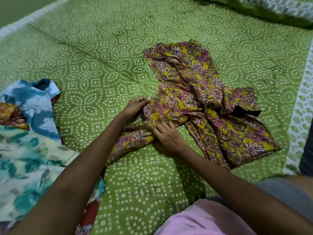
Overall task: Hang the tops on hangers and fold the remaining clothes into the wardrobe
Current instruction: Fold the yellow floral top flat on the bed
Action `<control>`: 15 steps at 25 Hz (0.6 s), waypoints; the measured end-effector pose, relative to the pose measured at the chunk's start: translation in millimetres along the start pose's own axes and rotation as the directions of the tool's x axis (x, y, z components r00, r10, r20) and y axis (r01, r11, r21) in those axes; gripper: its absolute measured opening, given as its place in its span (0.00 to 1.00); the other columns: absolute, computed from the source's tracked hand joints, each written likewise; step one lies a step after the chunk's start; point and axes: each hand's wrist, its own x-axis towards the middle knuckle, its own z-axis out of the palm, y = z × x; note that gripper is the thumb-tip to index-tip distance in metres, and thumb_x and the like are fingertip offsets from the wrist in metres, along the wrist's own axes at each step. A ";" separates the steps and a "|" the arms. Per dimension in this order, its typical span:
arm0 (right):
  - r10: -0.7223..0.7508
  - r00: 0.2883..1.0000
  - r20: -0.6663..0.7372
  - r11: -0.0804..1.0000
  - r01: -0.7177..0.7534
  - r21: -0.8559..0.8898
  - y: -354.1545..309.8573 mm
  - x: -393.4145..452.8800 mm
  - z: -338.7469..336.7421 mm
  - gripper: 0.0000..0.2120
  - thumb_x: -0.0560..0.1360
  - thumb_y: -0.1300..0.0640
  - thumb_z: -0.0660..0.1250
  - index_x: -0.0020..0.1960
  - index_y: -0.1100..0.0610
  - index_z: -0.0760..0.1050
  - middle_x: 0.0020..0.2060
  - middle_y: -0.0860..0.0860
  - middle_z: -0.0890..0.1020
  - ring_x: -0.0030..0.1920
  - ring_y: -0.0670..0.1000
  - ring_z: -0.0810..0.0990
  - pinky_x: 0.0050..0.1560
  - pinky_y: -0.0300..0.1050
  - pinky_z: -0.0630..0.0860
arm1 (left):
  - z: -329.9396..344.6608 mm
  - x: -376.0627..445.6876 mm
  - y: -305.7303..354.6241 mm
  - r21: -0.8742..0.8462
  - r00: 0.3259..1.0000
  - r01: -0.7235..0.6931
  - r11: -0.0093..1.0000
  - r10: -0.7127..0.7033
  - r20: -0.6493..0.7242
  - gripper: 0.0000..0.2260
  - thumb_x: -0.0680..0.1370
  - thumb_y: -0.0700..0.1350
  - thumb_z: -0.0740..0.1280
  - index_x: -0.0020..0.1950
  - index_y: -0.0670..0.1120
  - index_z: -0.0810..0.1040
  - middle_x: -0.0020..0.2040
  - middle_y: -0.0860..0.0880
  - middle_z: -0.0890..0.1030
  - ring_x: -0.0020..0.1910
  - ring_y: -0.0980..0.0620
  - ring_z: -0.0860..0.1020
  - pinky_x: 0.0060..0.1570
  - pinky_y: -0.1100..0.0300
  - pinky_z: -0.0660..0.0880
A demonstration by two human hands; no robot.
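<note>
Fingers of our left hand [135, 105] pinch the yellow garment [199, 102]. Our right hand [167, 138] grips it at six o'clock on the bed [101, 53].

mustard floral garment [203, 99], green dotted bedsheet [101, 48]

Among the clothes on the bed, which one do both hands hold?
The yellow floral garment, spread mid-bed: the left hand and right hand grip it. The blue and teal clothes lie untouched at left.
</note>
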 end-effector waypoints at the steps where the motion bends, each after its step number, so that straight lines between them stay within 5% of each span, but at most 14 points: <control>1: -0.052 0.998 -0.031 0.998 0.051 -0.027 -6.6 3.8 1.5 0.15 0.73 0.49 0.55 0.45 0.56 0.77 0.39 0.52 0.78 0.39 0.52 0.76 0.43 0.45 0.73 | -3.3 -1.5 2.3 0.093 0.999 0.025 0.995 -0.029 0.046 0.09 0.79 0.45 0.64 0.41 0.42 0.73 0.36 0.46 0.72 0.26 0.58 0.73 0.25 0.65 0.71; 4: -0.238 0.965 -0.111 0.971 0.237 -0.026 -32.5 15.6 8.9 0.13 0.73 0.54 0.58 0.47 0.57 0.79 0.41 0.52 0.80 0.41 0.52 0.77 0.47 0.48 0.74 | -16.6 -9.6 9.0 0.525 0.948 0.011 0.851 -0.176 0.266 0.08 0.76 0.45 0.68 0.46 0.39 0.77 0.37 0.46 0.77 0.30 0.57 0.73 0.29 0.67 0.69; 6: -0.297 0.940 -0.167 0.952 0.305 0.021 -47.4 16.3 13.7 0.10 0.74 0.57 0.60 0.47 0.58 0.80 0.40 0.53 0.80 0.41 0.53 0.77 0.47 0.49 0.72 | -21.7 -19.5 7.9 0.462 0.968 0.009 0.887 -0.124 0.219 0.07 0.77 0.43 0.67 0.41 0.41 0.75 0.31 0.51 0.76 0.26 0.60 0.72 0.25 0.70 0.67; 9: -0.310 0.923 -0.228 0.945 0.325 0.031 -58.4 13.0 16.8 0.09 0.75 0.60 0.59 0.43 0.59 0.79 0.38 0.53 0.79 0.38 0.52 0.77 0.41 0.46 0.72 | -28.5 -32.0 -8.7 0.231 0.998 -0.014 0.973 0.029 -0.060 0.11 0.80 0.44 0.61 0.38 0.45 0.73 0.28 0.56 0.77 0.25 0.64 0.73 0.31 0.67 0.68; 11: -0.291 0.936 -0.197 0.954 0.300 0.017 -59.5 8.4 20.8 0.10 0.75 0.59 0.58 0.46 0.58 0.78 0.40 0.53 0.79 0.39 0.52 0.77 0.41 0.45 0.71 | -32.7 -34.6 -24.7 0.307 0.993 -0.064 0.949 0.091 -0.073 0.14 0.79 0.50 0.62 0.39 0.43 0.75 0.31 0.53 0.76 0.31 0.57 0.73 0.37 0.62 0.67; 13: -0.226 0.965 -0.135 0.973 0.231 0.022 -60.4 6.9 22.6 0.11 0.75 0.56 0.61 0.54 0.57 0.76 0.45 0.53 0.80 0.42 0.52 0.76 0.41 0.45 0.72 | -40.8 -38.7 -25.1 0.470 0.999 -0.012 0.883 -0.007 0.038 0.16 0.75 0.56 0.66 0.40 0.42 0.77 0.34 0.52 0.73 0.34 0.54 0.71 0.37 0.61 0.66; 15: -0.171 0.982 -0.086 0.983 0.175 0.046 -63.1 9.8 21.8 0.14 0.71 0.52 0.69 0.55 0.55 0.78 0.44 0.52 0.80 0.43 0.52 0.77 0.40 0.43 0.73 | -54.1 -45.0 -16.2 0.685 0.958 0.087 0.723 -0.250 0.143 0.14 0.72 0.52 0.72 0.38 0.41 0.77 0.32 0.52 0.72 0.32 0.53 0.71 0.33 0.63 0.67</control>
